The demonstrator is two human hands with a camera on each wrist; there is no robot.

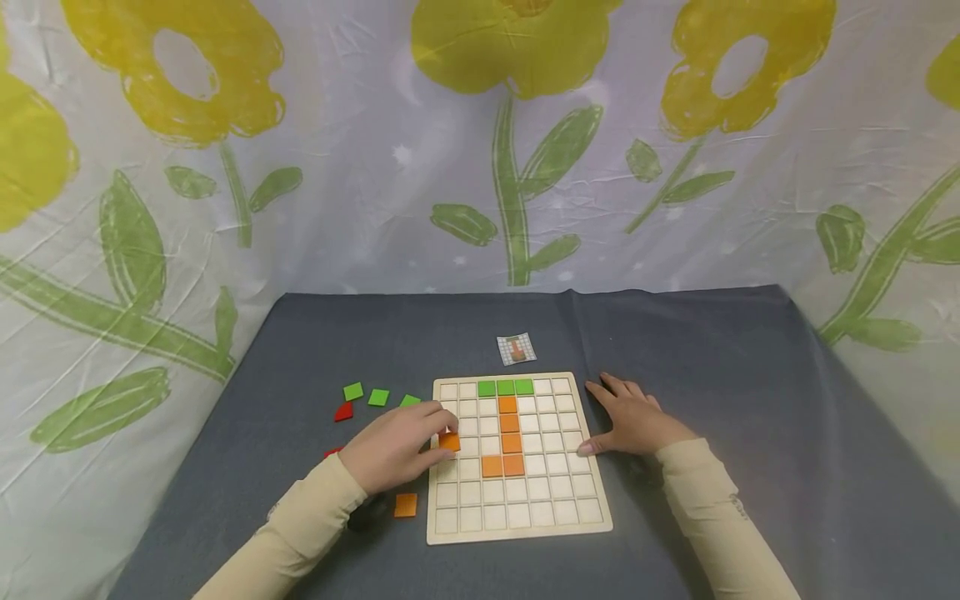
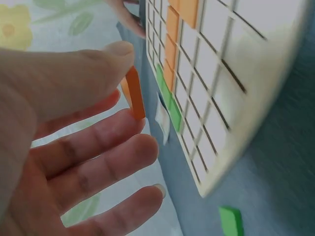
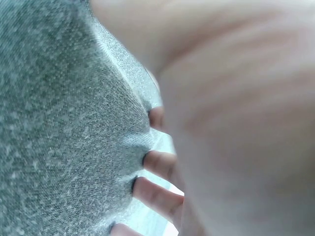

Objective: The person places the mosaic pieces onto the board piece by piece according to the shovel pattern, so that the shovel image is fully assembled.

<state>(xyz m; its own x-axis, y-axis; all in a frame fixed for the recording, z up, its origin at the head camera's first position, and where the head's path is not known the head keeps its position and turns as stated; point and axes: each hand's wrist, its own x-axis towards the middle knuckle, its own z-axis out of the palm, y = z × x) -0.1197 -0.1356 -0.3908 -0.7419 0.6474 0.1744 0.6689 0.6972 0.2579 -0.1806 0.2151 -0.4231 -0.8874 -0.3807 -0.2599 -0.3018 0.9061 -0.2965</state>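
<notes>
Between thumb and forefinger, my left hand (image 1: pixel 397 446) pinches an orange square tile (image 2: pixel 135 93), held over the left edge of a pale wooden grid board (image 1: pixel 517 535). On the board, three green tiles (image 1: pixel 506 387) line the top row. Several orange tiles (image 1: pixel 510 423) run down from the middle green one, with one more beside the lowest. My right hand (image 1: pixel 633 417) rests at the board's right side, thumb on its edge and fingers spread on the cloth. In the right wrist view, its fingertips (image 3: pixel 155 164) press into the grey cloth.
A small picture card (image 1: pixel 517 349) lies behind the board. Left of the board are loose green tiles (image 1: pixel 378 397), a red rounded piece (image 1: pixel 343 412) and an orange tile (image 1: pixel 405 505); another red piece is mostly hidden by my left wrist. A flower-print curtain (image 1: pixel 360 167) surrounds the dark table.
</notes>
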